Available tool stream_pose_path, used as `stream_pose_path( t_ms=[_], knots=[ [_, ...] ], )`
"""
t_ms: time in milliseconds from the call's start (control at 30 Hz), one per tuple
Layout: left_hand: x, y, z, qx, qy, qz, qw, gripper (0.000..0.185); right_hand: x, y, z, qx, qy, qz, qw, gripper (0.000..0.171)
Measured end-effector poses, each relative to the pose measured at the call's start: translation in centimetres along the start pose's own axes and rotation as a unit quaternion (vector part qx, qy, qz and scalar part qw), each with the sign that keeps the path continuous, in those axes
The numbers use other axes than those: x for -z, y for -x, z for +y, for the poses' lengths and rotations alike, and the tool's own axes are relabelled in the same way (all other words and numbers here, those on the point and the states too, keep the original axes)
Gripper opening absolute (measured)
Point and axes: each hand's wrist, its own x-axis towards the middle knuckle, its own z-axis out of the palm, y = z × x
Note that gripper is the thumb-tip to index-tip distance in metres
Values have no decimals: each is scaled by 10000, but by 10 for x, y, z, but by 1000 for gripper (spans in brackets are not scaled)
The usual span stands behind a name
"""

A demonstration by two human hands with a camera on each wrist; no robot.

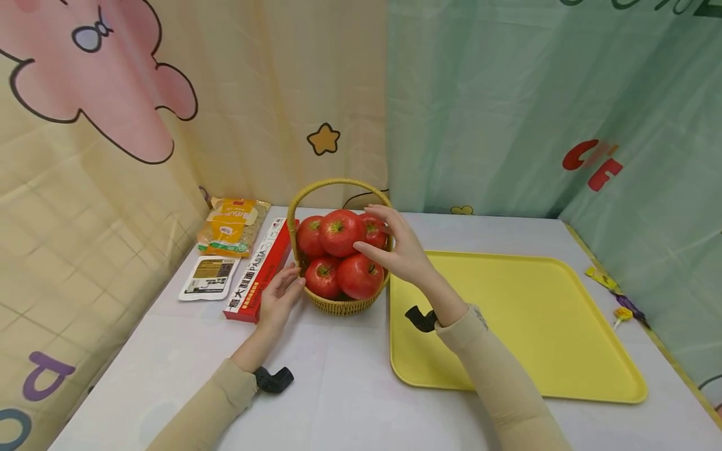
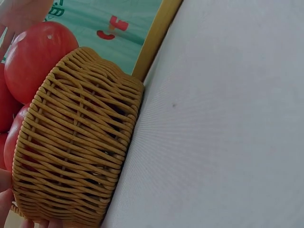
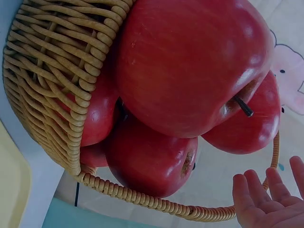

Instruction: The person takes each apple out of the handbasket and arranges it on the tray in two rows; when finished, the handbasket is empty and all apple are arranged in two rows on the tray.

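Observation:
A round wicker basket (image 1: 340,307) with a tall arched handle stands on the table, piled with several red apples (image 1: 341,232). At its left side, my left hand (image 1: 277,299) rests with relaxed fingertips against the rim, near the foot of the handle. Those fingertips (image 2: 42,223) show low at the wicker wall in the left wrist view. My right hand (image 1: 399,247) is raised at the basket's right side, fingers spread beside the upper apples and the handle. In the right wrist view its fingers (image 3: 259,187) look loosely extended, with nothing between them.
Left of the basket lie a red-and-white pasta box (image 1: 262,269), a white pouch (image 1: 210,278) and an orange bag of grains (image 1: 232,227). A yellow tray (image 1: 519,319) lies to the right, under my right forearm. Wrapped candies (image 1: 623,304) sit by the right edge. Curtains hang behind.

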Motion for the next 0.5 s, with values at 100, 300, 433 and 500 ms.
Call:
stream_pose_path(
  t_ms=[100, 300, 433, 500],
  knots=[
    [1, 0, -2, 3, -30, -68, 10000, 33, -3, -4, 4, -1, 32, 36, 10000, 58],
    [2, 1, 0, 126, -219, -109, 9996, 34, -9, -11, 8, -180, 55, -50, 9998, 60],
    [2, 1, 1, 220, -354, -89, 9991, 33, -14, -14, 11, -340, 36, -125, 9993, 61],
    [2, 1, 0, 259, -410, -79, 9988, 33, -16, -15, 12, -355, 4, -136, 9993, 61]
  ],
)
